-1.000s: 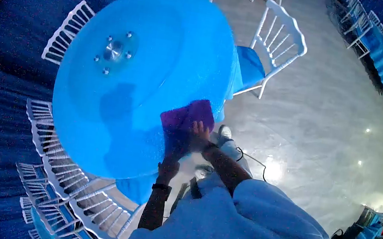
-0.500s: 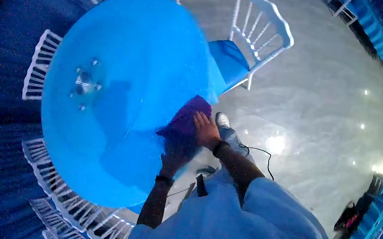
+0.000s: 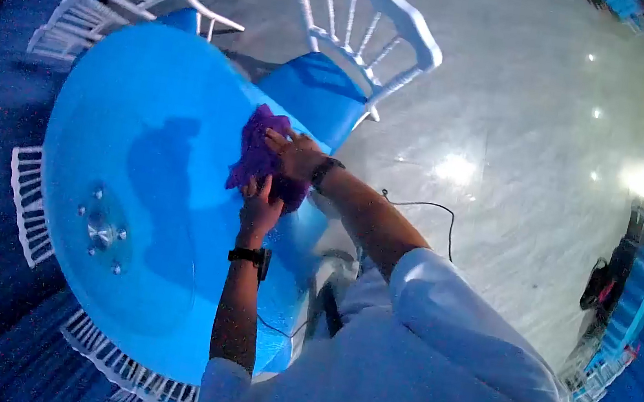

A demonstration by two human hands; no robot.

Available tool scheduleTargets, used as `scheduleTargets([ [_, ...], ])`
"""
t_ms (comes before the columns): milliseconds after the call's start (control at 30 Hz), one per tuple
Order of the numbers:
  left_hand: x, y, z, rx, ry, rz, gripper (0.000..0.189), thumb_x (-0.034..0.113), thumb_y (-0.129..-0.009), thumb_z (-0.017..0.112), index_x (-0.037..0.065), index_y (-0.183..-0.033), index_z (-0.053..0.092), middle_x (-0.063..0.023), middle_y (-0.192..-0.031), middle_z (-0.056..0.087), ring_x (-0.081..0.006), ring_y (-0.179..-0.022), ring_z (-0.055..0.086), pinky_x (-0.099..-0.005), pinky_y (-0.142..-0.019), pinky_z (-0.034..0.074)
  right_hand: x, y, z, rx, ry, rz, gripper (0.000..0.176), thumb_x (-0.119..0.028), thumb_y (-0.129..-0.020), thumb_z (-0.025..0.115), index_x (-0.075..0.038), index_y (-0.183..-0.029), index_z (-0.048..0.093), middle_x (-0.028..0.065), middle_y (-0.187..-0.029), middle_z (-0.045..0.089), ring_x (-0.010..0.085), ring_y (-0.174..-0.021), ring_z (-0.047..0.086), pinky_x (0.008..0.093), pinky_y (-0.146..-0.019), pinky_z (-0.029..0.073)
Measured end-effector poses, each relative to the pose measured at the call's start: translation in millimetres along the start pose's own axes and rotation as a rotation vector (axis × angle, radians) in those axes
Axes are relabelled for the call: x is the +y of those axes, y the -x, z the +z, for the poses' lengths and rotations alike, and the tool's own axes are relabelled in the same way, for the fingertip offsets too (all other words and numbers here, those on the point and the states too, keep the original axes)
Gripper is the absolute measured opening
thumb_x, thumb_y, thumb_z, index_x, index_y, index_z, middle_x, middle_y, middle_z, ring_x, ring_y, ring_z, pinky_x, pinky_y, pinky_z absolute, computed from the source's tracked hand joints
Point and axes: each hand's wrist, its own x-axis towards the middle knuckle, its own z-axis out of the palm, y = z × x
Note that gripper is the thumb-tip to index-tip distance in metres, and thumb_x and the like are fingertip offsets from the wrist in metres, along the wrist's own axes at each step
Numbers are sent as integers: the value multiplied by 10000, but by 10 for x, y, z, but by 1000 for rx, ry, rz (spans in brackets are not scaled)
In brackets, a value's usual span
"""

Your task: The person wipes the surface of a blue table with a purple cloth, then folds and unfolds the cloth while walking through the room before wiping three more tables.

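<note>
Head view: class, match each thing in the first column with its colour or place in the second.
Things:
1 cloth
2 table
3 chair
4 watch

Descriptions:
a white frame
b purple
c on the left wrist
d round, blue

Pairs: 1-b, 2-d, 3-a, 4-c.

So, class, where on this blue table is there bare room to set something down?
Bare: the tabletop between purple cloth and metal hub, and on toward the white chairs. Crowded: the edge where left hand and right hand touch the cloth.
</note>
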Motion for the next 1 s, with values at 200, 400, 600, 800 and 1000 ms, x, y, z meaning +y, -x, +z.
scheduleTargets([
  [200, -3, 331, 437, 325, -172, 197, 563, 246, -807, 621, 136, -1323, 424, -258, -1383, 340, -494, -1227, 351, -534, -946, 417, -291, 173, 327, 71, -763, 349, 616, -239, -910, 436, -61, -1447, 192, 266, -1256, 489, 424, -963, 598, 483, -829, 492],
  [400, -179, 1071, 768, 193, -197, 34, 390, 250, -876, 575, 61, -1213, 523, -196, -1115, 575, -379, -1052, 511, -458, -914, 406, -778, 1145, 391, 66, -612, 304, 401, -192, -933, 381, -35, -1302, 380, 293, -1090, 566, 424, -984, 592, 491, -846, 480],
  [600, -799, 1571, 1506, 155, 497, -16, 415, 389, -873, 553, 52, -1115, 568, -208, -1014, 635, -414, -874, 591, -466, -754, 479, -1051, 1824, 1473, -79, -507, 68, 378, -346, -960, 354, -59, -1151, 510, 217, -910, 641, 344, -792, 650, 435, -741, 520],
  [800, -233, 1850, 1071, -175, 1190, 112, 365, 248, -938, 505, 39, -1237, 522, -119, -1179, 575, -254, -1031, 545, -380, -918, 434, -1247, 2520, -326, -573, -518, 178, 365, -418, -887, 507, -94, -980, 646, 137, -816, 662, 260, -708, 638, 431, -696, 501],
  [1000, 792, 1290, 399, -336, 310, 212, 376, 321, -849, 621, -13, -1022, 627, -162, -936, 665, -275, -854, 633, -392, -778, 485, -155, 2269, -206, -362, -322, -151, 376, -422, -820, 592, -87, -974, 665, 158, -889, 668, 299, -787, 638, 446, -719, 494],
])
